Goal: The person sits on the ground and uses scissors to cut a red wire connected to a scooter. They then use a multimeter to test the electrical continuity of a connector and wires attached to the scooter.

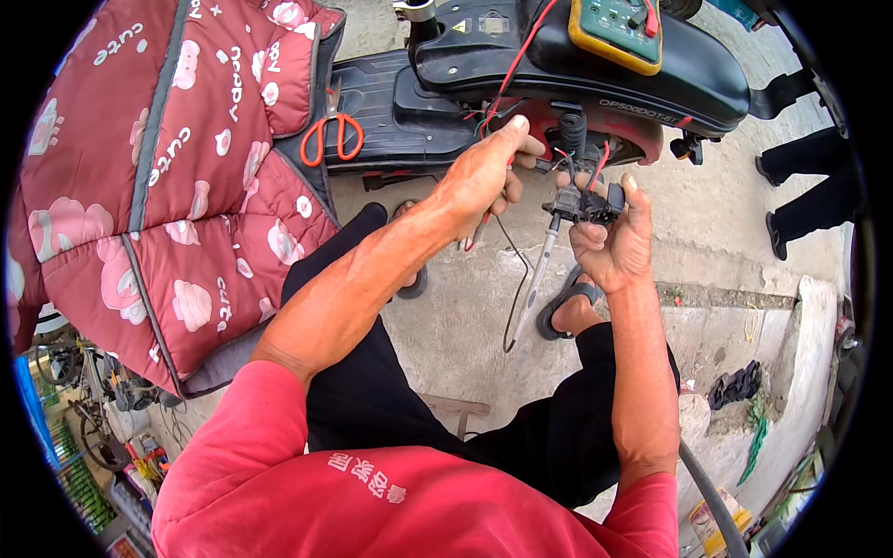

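Note:
My left hand [488, 177] is closed, thumb and fingers pinched together beside the scooter's [549, 65] lower body. What sits between those fingertips is too small to name. My right hand [614, 232] grips a small black part [581, 203] with red and dark wires coming out of it. Against its left side leans a silver pen-like probe [539, 279], top end at the part. From its lower end a thin black cable [512, 330] loops up towards my left hand. A red lead [521, 54] runs down from the yellow-edged green meter [616, 33] behind my left hand.
Orange-handled scissors [331, 130] lie on the scooter's footboard [370, 79]. A quilted red cover [177, 186] with cartoon prints fills the left. Another person's dark-trousered legs [814, 177] stand at the right. A low wooden stool [456, 406] shows between my legs.

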{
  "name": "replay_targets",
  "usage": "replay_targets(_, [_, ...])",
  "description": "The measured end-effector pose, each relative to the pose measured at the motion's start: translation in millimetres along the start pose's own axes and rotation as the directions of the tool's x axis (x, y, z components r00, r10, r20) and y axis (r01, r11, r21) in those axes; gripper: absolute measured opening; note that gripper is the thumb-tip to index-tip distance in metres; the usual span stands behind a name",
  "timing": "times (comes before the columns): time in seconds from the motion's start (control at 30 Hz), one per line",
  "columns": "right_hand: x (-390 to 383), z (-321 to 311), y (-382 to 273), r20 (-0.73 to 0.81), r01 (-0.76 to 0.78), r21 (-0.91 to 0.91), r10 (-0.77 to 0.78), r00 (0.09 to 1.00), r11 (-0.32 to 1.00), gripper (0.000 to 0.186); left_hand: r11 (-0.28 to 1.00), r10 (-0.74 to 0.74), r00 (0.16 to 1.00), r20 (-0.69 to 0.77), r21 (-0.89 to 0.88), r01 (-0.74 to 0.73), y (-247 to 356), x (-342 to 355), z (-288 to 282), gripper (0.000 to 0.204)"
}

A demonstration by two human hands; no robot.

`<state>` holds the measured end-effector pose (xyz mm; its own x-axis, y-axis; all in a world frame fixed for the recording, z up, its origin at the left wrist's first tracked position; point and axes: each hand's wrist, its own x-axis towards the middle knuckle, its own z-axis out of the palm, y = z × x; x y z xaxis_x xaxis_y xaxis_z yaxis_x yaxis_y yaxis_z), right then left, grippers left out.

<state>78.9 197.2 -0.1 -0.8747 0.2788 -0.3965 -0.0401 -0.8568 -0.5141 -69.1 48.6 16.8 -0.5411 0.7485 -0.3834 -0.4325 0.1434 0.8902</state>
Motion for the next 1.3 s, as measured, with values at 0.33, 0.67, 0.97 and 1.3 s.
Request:
replay_targets(0.33, [-0.7,1.8,3.0,0.005,0.003,0.018,-0.003,1.000,1.000,0.060,0.995,-0.065,0.997,-0.051,0.067,0.069,0.1,9.0,-4.2,0.059])
replay_targets(0.67, [-1.0,1.1,1.7,0.017,0.014,0.023,-0.014,1.000,1.000,0.060,0.998,0.054,0.997,0.062,0.011,-0.055,1.8,4.1,-0.7,0.046])
replay_targets(0.97, [-4.5,4.3,2.0,-0.015,-0.019,0.057,0.020,1.000,0.998,0.052,0.979,-0.027,0.982,0.189,-0.196,0.065,0.7,9.3,-6.2,0.028])
replay_targets(1.3, [-7.3,5.5,0.1,0.032,-0.027,-0.002,0.027,0.999,1.000,0.062,0.981,0.007,0.954,0.300,-0.188,0.052,5.2,7.9,-7.4,0.024])
